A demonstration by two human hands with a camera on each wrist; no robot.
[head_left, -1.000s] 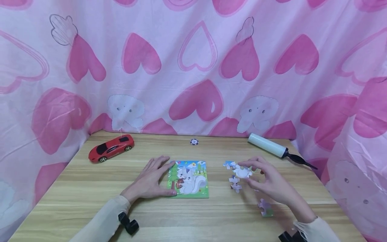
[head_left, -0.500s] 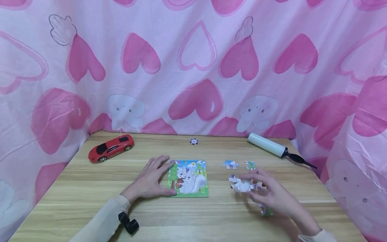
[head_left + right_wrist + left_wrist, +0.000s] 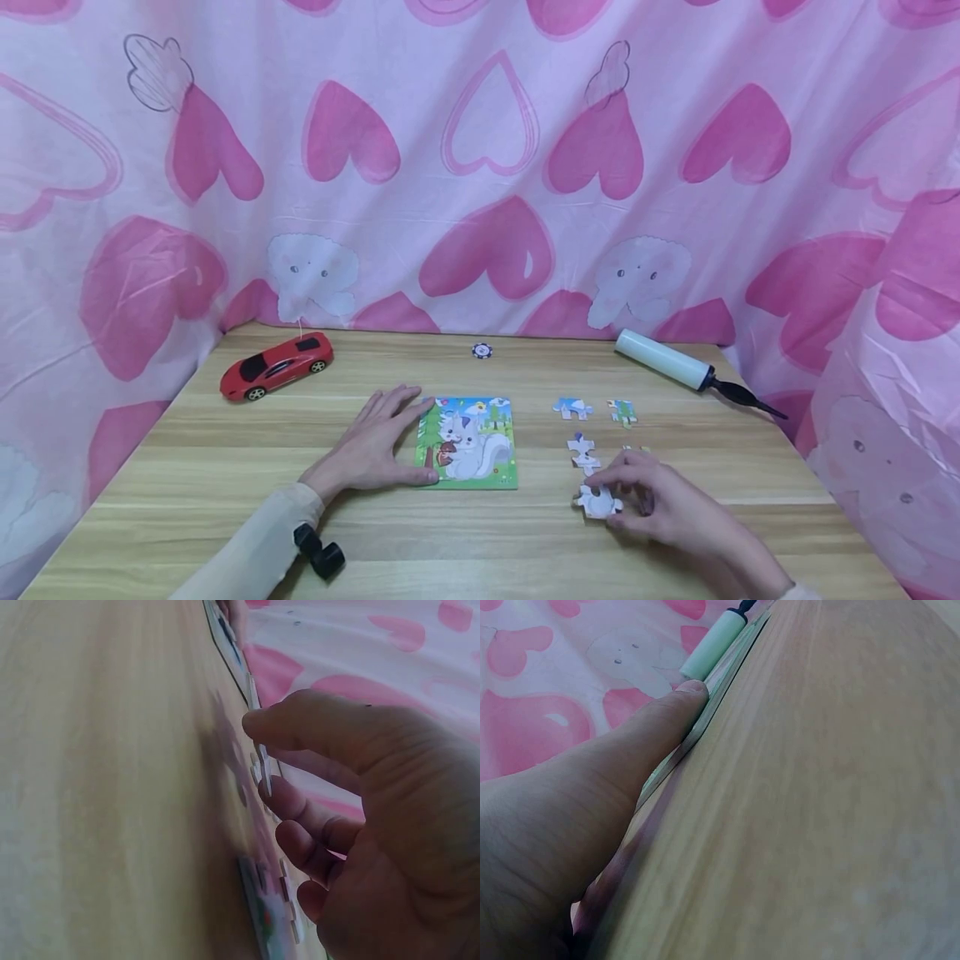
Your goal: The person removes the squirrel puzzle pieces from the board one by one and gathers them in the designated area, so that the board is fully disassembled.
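In the head view, my left hand lies at the left side of a square squirrel picture board, thumb and index finger at its edge. The left wrist view shows the straight thumb along the edge of the board. My right hand pinches a whitish jigsaw piece between thumb and fingers, seen edge-on as a thin piece in the right wrist view. Beyond it lie a blue-topped piece, a small green piece and a pale piece. My right hand partly covers other pieces.
A red toy car stands at the back left. A poker chip lies at the back middle, and a pale green hand pump with a black nozzle at the back right. A pink heart-print curtain surrounds the wooden table.
My right hand has carried the whitish jigsaw piece toward me, from beside the blue-topped piece to below the pale piece. My left hand and the board have stayed put.
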